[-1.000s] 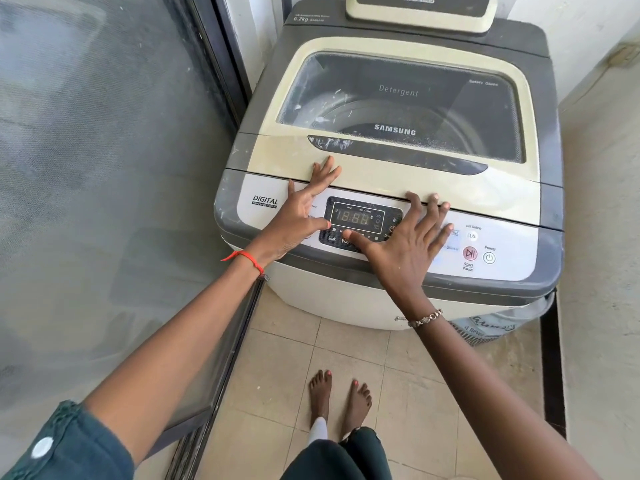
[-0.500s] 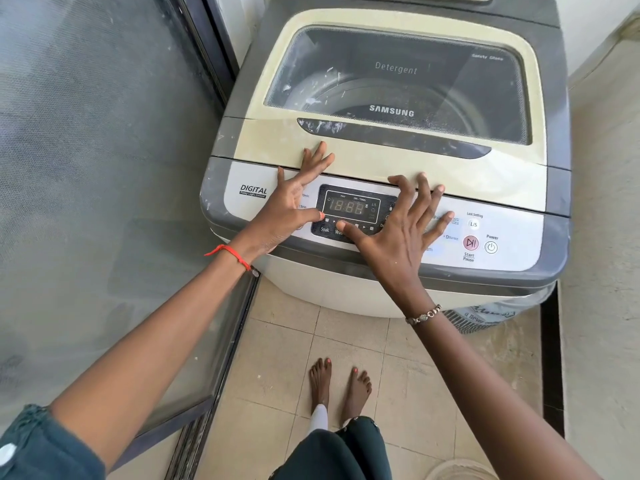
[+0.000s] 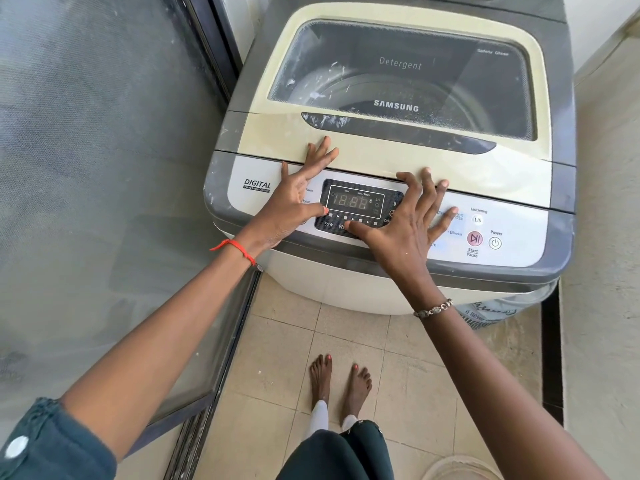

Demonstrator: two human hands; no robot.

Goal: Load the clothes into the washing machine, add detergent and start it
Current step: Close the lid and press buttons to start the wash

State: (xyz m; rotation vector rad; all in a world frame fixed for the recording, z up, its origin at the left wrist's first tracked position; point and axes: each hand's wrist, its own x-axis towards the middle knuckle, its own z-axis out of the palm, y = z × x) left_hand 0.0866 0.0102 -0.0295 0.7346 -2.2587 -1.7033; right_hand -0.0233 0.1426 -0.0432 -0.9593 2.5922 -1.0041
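A grey and cream top-loading washing machine (image 3: pixel 568 230) stands in front of me, its glass lid (image 3: pixel 398 143) closed. My left hand (image 3: pixel 294 206) lies flat with spread fingers on the left of the control panel (image 3: pixel 512 230), fingertips reaching onto the lid's front edge. My right hand (image 3: pixel 405 223) rests spread over the panel's middle, its thumb on the dark display (image 3: pixel 356 202), which reads 18:88. The red start/pause button (image 3: pixel 474 238) and the power button (image 3: pixel 495 243) sit uncovered to the right. No clothes or detergent are in view.
A mesh screen door (image 3: pixel 104 168) fills the left side, its frame close to the machine. A wall (image 3: pixel 602 237) closes the right. My bare feet (image 3: pixel 339 382) stand on beige floor tiles. A printed bag (image 3: pixel 491 313) pokes out beneath the machine's right corner.
The view has tilted down and drawn nearer to the machine. Both hands stay spread on the control panel in about the same places.
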